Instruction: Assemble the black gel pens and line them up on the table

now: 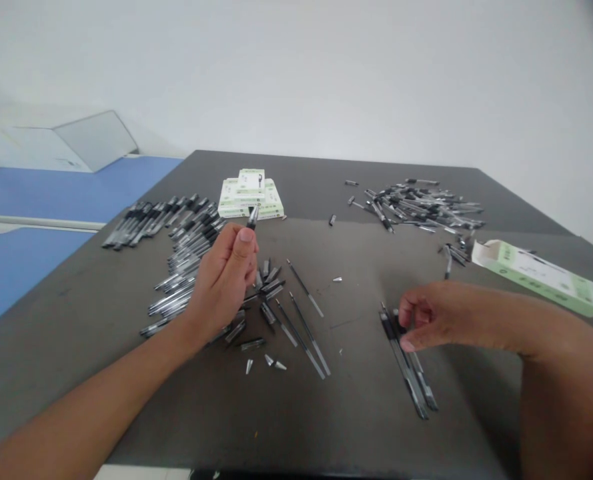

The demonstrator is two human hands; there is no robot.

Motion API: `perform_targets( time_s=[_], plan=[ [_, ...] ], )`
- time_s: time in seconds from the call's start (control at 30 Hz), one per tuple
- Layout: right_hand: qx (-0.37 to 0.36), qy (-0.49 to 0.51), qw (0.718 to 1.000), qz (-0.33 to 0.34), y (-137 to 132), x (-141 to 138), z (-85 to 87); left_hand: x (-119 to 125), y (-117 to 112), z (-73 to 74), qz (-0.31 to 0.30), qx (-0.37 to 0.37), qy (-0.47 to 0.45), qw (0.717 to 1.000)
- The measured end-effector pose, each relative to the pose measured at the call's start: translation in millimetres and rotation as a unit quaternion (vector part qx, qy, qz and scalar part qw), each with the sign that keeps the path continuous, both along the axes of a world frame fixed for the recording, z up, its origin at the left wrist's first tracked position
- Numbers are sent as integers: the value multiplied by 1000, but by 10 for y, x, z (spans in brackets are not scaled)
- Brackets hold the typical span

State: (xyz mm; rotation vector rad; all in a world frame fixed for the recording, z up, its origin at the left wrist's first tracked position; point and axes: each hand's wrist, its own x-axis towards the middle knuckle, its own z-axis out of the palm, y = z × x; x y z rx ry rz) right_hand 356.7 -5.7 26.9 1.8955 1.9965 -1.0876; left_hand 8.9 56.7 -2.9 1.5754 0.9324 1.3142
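**Left hand (223, 283) raised a pen (252, 217) over a strewn table (356, 407)**

The left hand held the pen almost upright in a narrow pinch between thumb and fingers, with its dark end showing above the thumb. It was near the middle of the table, toward the far edge. The right hand (419, 317) was nearer the right edge, its fingers (409, 310) curled down over one end of a bundle of long pens (406, 367) that lay slantwise on the tabletop. The grip looked narrow, but the fingers hid that end, so I could not tell whether they had closed on a pen.

Between the hands lay loose barrels (269, 313), thin refills (306, 337) and small pointed tips (273, 362). A long heap of assembled pens (186, 257) ran down the left part of the table, just beside the left wrist. A second jumble of pens (416, 207) lay near the far right corner. A stack of green-and-white boxes (251, 193) stood at the far side, just behind the raised pen, and an opened box (539, 277) lay at the right edge.
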Motion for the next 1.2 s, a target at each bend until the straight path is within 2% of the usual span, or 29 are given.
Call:
perform_targets(
  time_s=[0.1,0.2,0.33,0.4,0.5,0.57,0.77,0.9,1.2],
  plan=[
    [66,33,997,7,6,-43,25,1,-8,9,-1,-5,-13,1000],
    [164,70,984,23,65,-176,54,11,-13,8,-3,-11,-18,1000],
    [324,132,934,68,86,-554,-28,31,-33,-12,-11,-20,-24,999],
    [352,184,911,112,27,-789,-105,40,-47,-27,-15,-20,-25,999],
    [351,213,895,175,-73,-1133,-190,48,-60,-46,-19,-18,-23,999],
    [351,191,894,201,-78,-1343,-200,48,-55,-52,-20,-17,-24,999],
    [304,4,923,235,216,-1805,-75,23,3,-42,-7,-9,-35,999],
    [269,-44,939,209,329,-1911,-30,11,10,-39,1,-6,-31,999],
    [220,-72,955,184,334,-1988,-30,26,-36,-56,-13,-19,-23,999]
  ],
)
